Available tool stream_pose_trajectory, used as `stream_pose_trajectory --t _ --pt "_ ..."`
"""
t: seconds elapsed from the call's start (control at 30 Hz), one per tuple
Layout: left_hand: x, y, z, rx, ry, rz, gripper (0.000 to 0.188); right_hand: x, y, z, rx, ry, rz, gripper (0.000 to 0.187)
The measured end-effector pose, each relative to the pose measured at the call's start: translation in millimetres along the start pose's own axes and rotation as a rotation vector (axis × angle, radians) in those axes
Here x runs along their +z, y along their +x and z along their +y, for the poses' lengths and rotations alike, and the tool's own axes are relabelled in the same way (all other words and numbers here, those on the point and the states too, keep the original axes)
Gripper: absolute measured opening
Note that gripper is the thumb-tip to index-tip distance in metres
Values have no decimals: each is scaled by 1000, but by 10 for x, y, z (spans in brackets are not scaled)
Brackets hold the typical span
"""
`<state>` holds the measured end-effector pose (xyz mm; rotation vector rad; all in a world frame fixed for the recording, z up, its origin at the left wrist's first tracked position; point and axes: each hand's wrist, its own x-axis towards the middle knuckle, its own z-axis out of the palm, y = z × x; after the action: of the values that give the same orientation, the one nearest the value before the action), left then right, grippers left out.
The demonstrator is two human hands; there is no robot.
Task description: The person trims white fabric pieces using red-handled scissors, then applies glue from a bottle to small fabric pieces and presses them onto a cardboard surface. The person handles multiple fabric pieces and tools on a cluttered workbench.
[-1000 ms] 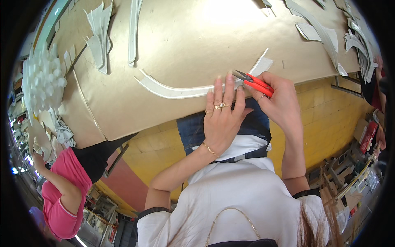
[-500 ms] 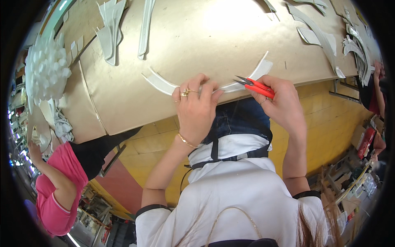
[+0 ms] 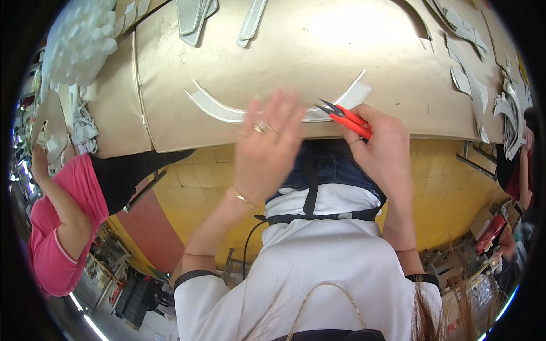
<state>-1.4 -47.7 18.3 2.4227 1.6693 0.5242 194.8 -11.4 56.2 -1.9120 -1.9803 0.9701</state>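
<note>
A curved white strip point(image 3: 214, 111) with edged borders lies on the table near its front edge, bowed toward me. Over its middle is my left hand point(image 3: 270, 139), blurred by motion, its fingers stretched out and holding nothing; whether it touches the strip I cannot tell. My right hand point(image 3: 382, 142) grips a pair of red-handled thread snips point(image 3: 354, 122). Their dark pointed blades are parted and lie over the right part of the strip, pointing left. A thin tail stands out at each end of the strip.
Several white and grey cut pieces point(image 3: 196, 20) lie at the back of the gold-coloured table point(image 3: 187, 68), and more curved pieces point(image 3: 473, 85) at the right. A bundle of white foam-like material point(image 3: 79, 45) sits far left. A person in pink point(image 3: 65, 227) works on the left.
My left hand has lifted its fingers from the strip and spread them. The right hand with the snips has shifted slightly left. The whole view has shifted, so the far pieces appear further right.
</note>
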Motion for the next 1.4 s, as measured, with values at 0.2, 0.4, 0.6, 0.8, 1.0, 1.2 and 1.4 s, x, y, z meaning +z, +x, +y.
stream_pose_trajectory --t 0.2,0.4,0.6,0.8,1.0,1.2,1.4 --pt "388 -248 429 -154 -163 44 51 -3 52 124 -58 36 -41 14" --pt "568 -254 404 -71 -74 103 50 -76 171 174 -92 14 -140 14" --pt "593 -267 398 -44 6 109 44 -102 217 222 -110 33 -175 13" --pt "566 -235 455 -60 12 109 44 -98 232 214 -107 18 -178 14" --pt "593 -251 443 -43 21 104 43 -173 243 214 -126 47 -234 14" --pt "576 -241 441 -31 41 105 40 -342 209 256 -241 85 -202 16" --pt "558 -205 471 -52 77 105 36 -325 212 221 -511 19 -302 18"
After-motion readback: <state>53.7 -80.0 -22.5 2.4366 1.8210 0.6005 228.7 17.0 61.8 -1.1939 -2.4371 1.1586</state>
